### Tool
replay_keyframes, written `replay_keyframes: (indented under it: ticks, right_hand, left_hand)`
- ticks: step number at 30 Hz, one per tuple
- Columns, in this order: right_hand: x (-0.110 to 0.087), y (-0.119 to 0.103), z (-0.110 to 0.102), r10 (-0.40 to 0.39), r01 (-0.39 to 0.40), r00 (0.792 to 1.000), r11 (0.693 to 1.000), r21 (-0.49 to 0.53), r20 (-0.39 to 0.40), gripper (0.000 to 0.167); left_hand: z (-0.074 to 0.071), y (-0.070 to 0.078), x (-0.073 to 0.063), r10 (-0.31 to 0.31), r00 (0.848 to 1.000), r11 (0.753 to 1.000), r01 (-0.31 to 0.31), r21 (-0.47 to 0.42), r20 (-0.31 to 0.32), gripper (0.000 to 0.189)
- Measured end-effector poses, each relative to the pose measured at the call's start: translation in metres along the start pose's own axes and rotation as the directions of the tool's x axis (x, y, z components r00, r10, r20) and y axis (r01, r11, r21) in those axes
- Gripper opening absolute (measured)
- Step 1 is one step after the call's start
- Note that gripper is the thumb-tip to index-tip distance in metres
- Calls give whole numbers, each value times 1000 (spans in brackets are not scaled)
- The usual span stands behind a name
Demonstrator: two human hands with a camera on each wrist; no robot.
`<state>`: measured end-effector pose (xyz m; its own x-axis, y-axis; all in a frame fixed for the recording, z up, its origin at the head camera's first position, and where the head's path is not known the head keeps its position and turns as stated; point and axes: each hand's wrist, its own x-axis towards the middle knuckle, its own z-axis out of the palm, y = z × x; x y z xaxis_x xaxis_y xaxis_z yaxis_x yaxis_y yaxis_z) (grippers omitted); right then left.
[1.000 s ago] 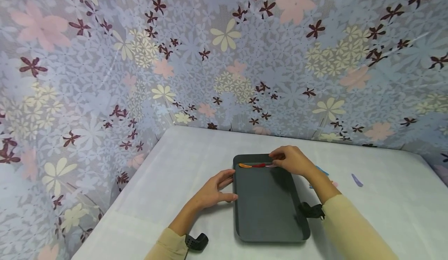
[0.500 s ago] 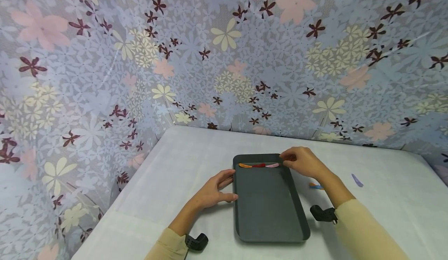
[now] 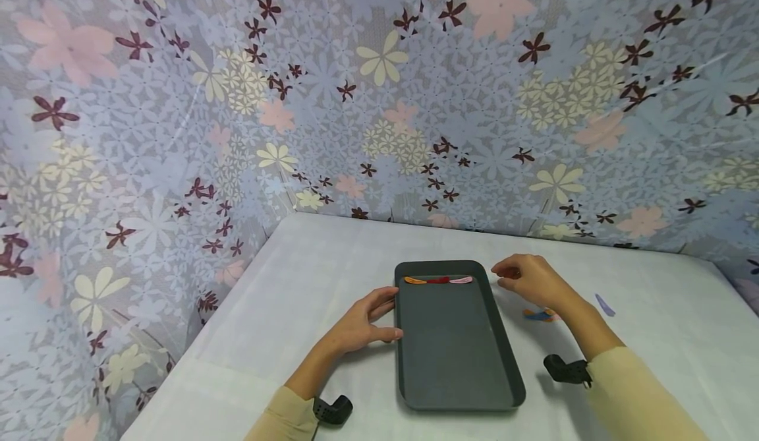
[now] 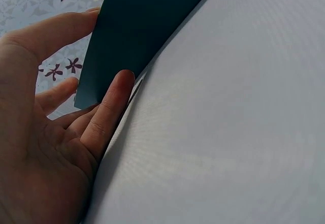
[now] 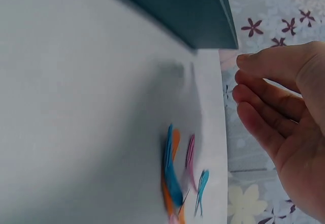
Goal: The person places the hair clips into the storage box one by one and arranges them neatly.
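A dark grey rectangular tray (image 3: pixel 456 355) lies on the white table. Along its far end an orange thread bundle (image 3: pixel 415 281), a red thread bundle (image 3: pixel 438 281) and a pink thread bundle (image 3: pixel 461 280) form a row. My left hand (image 3: pixel 358 325) rests at the tray's left side, its fairly straight fingertips touching the wall, as the left wrist view also shows. Just beyond the far right corner hovers my right hand (image 3: pixel 534 281), holding nothing, fingers loosely bent. Below it in the right wrist view lie a blue thread bundle (image 5: pixel 171 170) and a teal thread bundle (image 5: pixel 202 188).
To the right of the tray lies a small mixed pile of thread bundles (image 3: pixel 539 315), partly behind the right forearm. A purple thread bundle (image 3: pixel 605 305) lies farther right. Floral fabric (image 3: pixel 379 98) hangs behind and to the left of the white table (image 3: pixel 320 263).
My right hand has let go of the pink thread bundle and moved right, out past the tray's rim. The pink bundle stays in the row. My left hand has not moved.
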<state>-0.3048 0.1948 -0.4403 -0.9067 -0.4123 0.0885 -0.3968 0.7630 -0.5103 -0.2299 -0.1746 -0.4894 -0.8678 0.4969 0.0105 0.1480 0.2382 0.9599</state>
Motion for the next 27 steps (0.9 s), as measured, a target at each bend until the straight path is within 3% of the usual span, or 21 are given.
replay_keyframes:
  ticks: [8, 27]
  right_hand:
    - [-10, 15, -1, 44, -44, 999, 998, -42, 1, 24]
    - [-18, 45, 4, 157, -155, 987, 987, -50, 39, 28]
  left_hand:
    - [0, -8, 3, 21, 1000, 999, -21, 34, -8, 83]
    - [-1, -5, 1, 11, 1000, 999, -11, 50, -10, 81]
